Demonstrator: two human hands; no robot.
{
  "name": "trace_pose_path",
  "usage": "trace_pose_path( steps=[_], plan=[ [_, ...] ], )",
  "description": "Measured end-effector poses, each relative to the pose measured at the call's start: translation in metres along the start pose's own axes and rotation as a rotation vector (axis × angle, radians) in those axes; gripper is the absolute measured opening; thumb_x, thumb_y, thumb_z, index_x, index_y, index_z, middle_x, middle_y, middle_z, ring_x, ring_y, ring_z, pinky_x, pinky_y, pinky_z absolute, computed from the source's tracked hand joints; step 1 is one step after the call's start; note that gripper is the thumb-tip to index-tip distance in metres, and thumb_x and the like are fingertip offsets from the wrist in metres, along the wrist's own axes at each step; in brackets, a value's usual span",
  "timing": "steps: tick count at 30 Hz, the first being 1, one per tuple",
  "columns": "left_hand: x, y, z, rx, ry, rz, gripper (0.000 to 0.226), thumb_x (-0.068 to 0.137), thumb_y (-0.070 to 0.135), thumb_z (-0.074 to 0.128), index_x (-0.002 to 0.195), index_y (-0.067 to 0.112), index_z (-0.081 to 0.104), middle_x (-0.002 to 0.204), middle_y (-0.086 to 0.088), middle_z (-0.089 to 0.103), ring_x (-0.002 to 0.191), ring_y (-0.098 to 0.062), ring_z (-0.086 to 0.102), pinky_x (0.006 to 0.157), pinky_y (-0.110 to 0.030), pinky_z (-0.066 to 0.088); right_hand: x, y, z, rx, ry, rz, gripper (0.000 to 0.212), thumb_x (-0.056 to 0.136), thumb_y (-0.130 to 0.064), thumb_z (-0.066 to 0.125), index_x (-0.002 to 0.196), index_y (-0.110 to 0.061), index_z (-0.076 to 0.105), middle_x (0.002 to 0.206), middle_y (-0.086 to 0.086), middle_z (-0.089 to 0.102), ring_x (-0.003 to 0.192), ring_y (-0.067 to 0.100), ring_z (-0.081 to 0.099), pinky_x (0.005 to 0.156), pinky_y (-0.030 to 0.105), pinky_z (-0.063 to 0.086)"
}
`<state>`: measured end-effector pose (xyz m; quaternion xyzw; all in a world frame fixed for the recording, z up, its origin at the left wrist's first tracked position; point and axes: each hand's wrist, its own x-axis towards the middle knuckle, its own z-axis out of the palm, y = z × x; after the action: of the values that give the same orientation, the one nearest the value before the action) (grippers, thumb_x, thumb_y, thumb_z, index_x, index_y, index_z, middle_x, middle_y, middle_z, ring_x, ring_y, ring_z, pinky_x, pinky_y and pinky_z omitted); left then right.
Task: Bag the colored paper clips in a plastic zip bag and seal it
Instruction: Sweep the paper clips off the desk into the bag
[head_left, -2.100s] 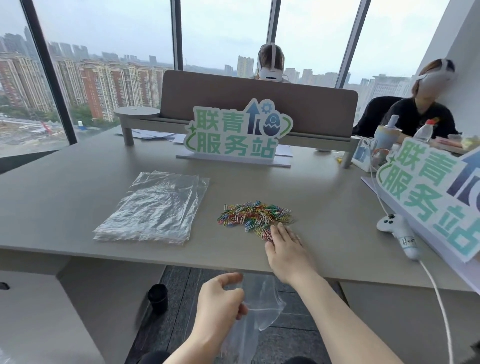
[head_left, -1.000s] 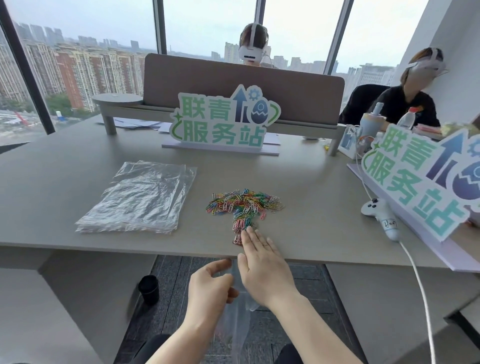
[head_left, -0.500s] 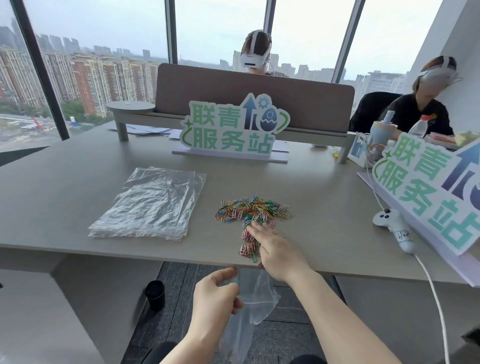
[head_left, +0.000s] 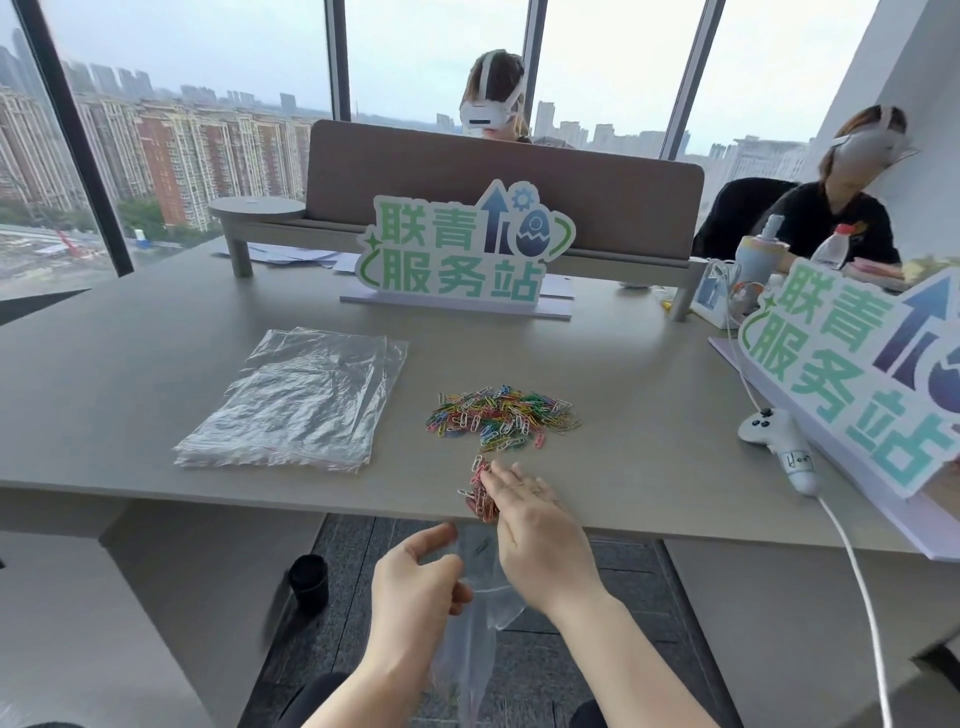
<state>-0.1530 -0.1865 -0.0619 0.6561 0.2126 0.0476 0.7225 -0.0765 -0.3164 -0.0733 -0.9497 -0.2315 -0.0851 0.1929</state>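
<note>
I sit at a grey desk (head_left: 156, 332) by tall windows (head_left: 431, 52) that show apartment towers under a pale, hazy sky. A brown divider panel (head_left: 467, 171) stands across the desk. Below me lies dark carpet (head_left: 353, 540), and a white wall (head_left: 914, 104) rises at my right.
</note>
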Motion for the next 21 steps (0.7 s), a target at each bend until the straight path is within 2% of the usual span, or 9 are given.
trace_pose_path(
  steps=[3,7,10,12,14,17,19,21],
  plan=[
    [0.000,0.000,-0.001,-0.002,0.007,0.000,0.045,0.078,-0.009,0.050,0.114,0.010,0.069,0.061,-0.001,0.074,0.043,-0.009,0.057,0.043,-0.019,0.046,-0.008,-0.005,0.004,-0.002,0.010,-0.009,0.066,0.089,-0.029,0.006,0.152,-0.025,0.024,0.159,-0.010,0.019,0.147,0.007,0.010,0.116,0.022,-0.004],
    [0.000,0.002,-0.002,-0.019,0.008,-0.001,0.044,0.079,-0.010,0.050,0.116,0.009,0.068,0.089,-0.005,0.075,0.043,-0.007,0.057,0.043,-0.017,0.046,-0.018,-0.011,0.007,-0.008,0.022,-0.023,0.073,0.083,-0.034,0.001,0.152,-0.024,0.025,0.159,-0.010,0.019,0.147,0.006,0.011,0.116,0.022,-0.004],
    [0.001,0.001,-0.002,-0.025,0.014,-0.004,0.043,0.079,-0.009,0.050,0.112,0.010,0.069,0.077,-0.006,0.074,0.042,-0.008,0.056,0.043,-0.018,0.045,-0.027,-0.017,0.004,-0.024,0.007,-0.028,0.072,0.084,-0.033,0.001,0.153,-0.026,0.020,0.159,-0.013,0.015,0.146,0.003,0.008,0.116,0.023,-0.006],
    [0.001,0.001,-0.003,-0.022,0.015,-0.010,0.043,0.079,-0.009,0.050,0.112,0.010,0.070,0.076,-0.009,0.073,0.043,-0.009,0.056,0.043,-0.018,0.046,-0.032,-0.021,0.002,-0.010,0.003,-0.044,0.071,0.083,-0.030,0.003,0.153,-0.026,0.019,0.159,-0.013,0.015,0.146,0.002,0.010,0.117,0.024,-0.005],
    [0.001,0.001,-0.003,-0.022,0.012,-0.015,0.044,0.079,-0.009,0.050,0.113,0.010,0.069,0.079,-0.010,0.072,0.043,-0.009,0.056,0.044,-0.019,0.046,-0.035,-0.024,-0.001,0.058,0.015,-0.049,0.066,0.087,-0.022,0.010,0.152,-0.026,0.020,0.158,-0.015,0.015,0.144,-0.002,0.012,0.118,0.021,0.000],
    [0.001,0.001,-0.003,-0.015,0.008,-0.018,0.046,0.078,-0.010,0.048,0.111,0.012,0.070,0.069,-0.007,0.071,0.042,-0.008,0.055,0.045,-0.020,0.046,-0.024,-0.018,-0.008,0.154,0.070,-0.007,0.065,0.090,-0.004,0.029,0.152,-0.023,0.024,0.157,-0.013,0.020,0.143,-0.001,0.019,0.115,0.017,0.017],
    [-0.001,0.002,-0.004,-0.011,0.009,-0.023,0.046,0.079,-0.010,0.049,0.112,0.013,0.070,0.072,-0.006,0.073,0.043,-0.008,0.055,0.046,-0.021,0.047,-0.006,-0.006,-0.010,0.133,0.075,0.027,0.066,0.090,0.001,0.032,0.152,-0.023,0.025,0.157,-0.011,0.022,0.144,0.003,0.021,0.114,0.017,0.020],
    [-0.001,0.003,-0.004,-0.010,0.012,-0.027,0.045,0.079,-0.010,0.049,0.112,0.014,0.069,0.069,-0.006,0.072,0.042,-0.008,0.055,0.046,-0.021,0.047,0.014,0.004,-0.012,0.097,0.014,0.036,0.065,0.091,-0.001,0.031,0.152,-0.024,0.025,0.158,-0.012,0.020,0.145,0.003,0.018,0.117,0.024,0.020]
  ],
)
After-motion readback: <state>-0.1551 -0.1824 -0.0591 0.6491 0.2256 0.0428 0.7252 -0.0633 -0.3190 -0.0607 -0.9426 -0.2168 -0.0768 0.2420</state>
